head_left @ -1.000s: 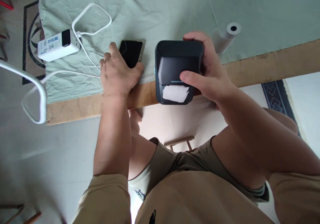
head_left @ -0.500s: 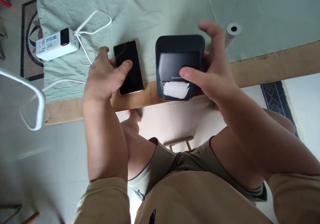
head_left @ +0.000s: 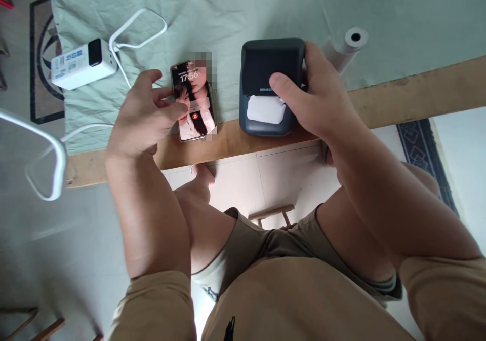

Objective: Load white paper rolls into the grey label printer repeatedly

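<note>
A smartphone lies at the table's front edge, its lit screen reading 17:56. My left hand is at the phone's left side, thumb at the edge of the screen and fingers apart. To the right stands a dark label printer with a torn white paper patch on its front. My right hand grips the printer's right side, thumb across its front; the other fingers are mostly hidden behind it. Beyond this hand is a white paper roll with a dark core, partly covered by the hand.
A white power bank with a looped white cable lies on the green cloth at the left. Another white cable hangs in the left foreground. The table's wooden edge runs along the front.
The phone screen has lit up, and my left thumb has drawn back left from its middle. My right fingers have closed in on the printer, which has tipped to show more of its front.
</note>
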